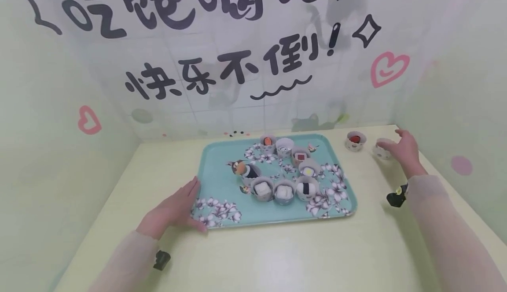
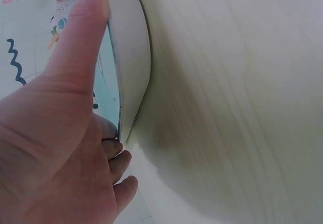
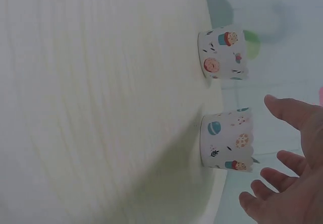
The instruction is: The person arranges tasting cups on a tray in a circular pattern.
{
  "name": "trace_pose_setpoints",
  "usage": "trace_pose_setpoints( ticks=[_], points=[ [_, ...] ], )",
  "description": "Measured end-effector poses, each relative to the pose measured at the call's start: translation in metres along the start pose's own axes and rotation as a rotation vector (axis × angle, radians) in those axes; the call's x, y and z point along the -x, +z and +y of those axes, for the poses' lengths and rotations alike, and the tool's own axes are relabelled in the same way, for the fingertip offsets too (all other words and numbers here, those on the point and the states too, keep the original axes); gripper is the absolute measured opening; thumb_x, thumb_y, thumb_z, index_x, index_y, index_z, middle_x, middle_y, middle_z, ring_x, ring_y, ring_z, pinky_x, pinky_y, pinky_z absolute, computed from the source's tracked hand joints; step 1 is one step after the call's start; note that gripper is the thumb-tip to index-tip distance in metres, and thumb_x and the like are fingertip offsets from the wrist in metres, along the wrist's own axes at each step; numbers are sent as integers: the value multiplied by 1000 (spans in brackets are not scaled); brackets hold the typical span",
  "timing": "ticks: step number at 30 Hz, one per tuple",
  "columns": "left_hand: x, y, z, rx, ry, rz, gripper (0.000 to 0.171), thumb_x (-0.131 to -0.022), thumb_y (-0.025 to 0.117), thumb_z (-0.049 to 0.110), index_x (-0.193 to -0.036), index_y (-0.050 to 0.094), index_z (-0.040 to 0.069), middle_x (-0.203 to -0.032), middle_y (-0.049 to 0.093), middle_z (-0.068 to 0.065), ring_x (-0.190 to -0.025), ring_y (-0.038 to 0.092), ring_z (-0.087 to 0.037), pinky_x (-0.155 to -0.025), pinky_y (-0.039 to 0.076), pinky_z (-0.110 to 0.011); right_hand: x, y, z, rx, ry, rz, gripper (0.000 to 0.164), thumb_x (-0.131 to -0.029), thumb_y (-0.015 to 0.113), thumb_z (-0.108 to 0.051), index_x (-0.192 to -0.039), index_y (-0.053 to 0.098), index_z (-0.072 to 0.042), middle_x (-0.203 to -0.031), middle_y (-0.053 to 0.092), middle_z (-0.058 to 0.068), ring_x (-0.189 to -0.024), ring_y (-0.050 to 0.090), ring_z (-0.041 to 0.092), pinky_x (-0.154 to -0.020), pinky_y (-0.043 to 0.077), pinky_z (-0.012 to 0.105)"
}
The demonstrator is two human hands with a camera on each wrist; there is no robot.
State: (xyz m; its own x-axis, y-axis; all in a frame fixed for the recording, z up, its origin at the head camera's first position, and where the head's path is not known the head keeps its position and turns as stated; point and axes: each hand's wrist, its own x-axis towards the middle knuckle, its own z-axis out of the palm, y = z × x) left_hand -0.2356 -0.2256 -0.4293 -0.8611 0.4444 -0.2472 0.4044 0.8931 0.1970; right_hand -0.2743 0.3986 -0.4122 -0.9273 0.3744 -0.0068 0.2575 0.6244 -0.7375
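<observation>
My left hand [image 1: 174,210] lies at the front left corner of a teal flowered tray [image 1: 222,151], fingers along its left side and thumb at the front edge. The left wrist view shows the thumb [image 2: 75,47] by the rim. My right hand [image 1: 405,151] hovers around a patterned paper cup [image 3: 227,139] at the right back. Thumb and fingers are spread; the right wrist view shows a gap between them and the cup. Fingers partly hide its inside in the head view. Beside it stands another paper cup [image 1: 354,142] with something red inside.
On the tray stand several paper cups with small sushi-like pieces, among them a black-banded white piece [image 1: 306,188] and a white block [image 1: 262,189]. A brown-and-orange item [image 1: 239,167] leans at the left. A lettered wall [image 1: 237,107] rises behind the pale table [image 1: 269,256].
</observation>
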Motion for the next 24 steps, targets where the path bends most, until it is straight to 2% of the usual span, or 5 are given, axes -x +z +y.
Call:
trace_pose_setpoints(
  ticks=[9,16,20,24],
  points=[
    [1,4,0,-5,-10,-2,147,-54,80,73,-155,14,-11,-163,10,-32,-149,20,-51,-120,30,-60,-8,0,11,86,46,-89,85,-94,64,-22,-151,13,16,-152,22,42,-139,28,57,-117,29,65],
    [3,5,1,-1,-5,-1,147,-54,81,72,-154,14,-11,-163,10,-32,-149,20,-51,-120,30,-60,-10,3,18,96,76,-96,79,-92,63,-23,-146,21,17,-146,31,42,-129,36,53,-109,36,64],
    [3,6,0,1,1,2,147,-53,80,73,-155,14,-11,-163,10,-32,-149,20,-51,-120,30,-59,-10,5,19,98,112,-99,78,-93,63,-23,-147,21,15,-147,30,41,-129,36,52,-109,36,64],
    [2,4,-1,-2,7,18,148,-52,80,72,-154,14,-11,-163,10,-32,-149,20,-51,-121,30,-59,-10,6,18,96,95,-87,77,-93,64,-22,-147,23,15,-147,31,41,-130,36,52,-110,36,65]
  ],
)
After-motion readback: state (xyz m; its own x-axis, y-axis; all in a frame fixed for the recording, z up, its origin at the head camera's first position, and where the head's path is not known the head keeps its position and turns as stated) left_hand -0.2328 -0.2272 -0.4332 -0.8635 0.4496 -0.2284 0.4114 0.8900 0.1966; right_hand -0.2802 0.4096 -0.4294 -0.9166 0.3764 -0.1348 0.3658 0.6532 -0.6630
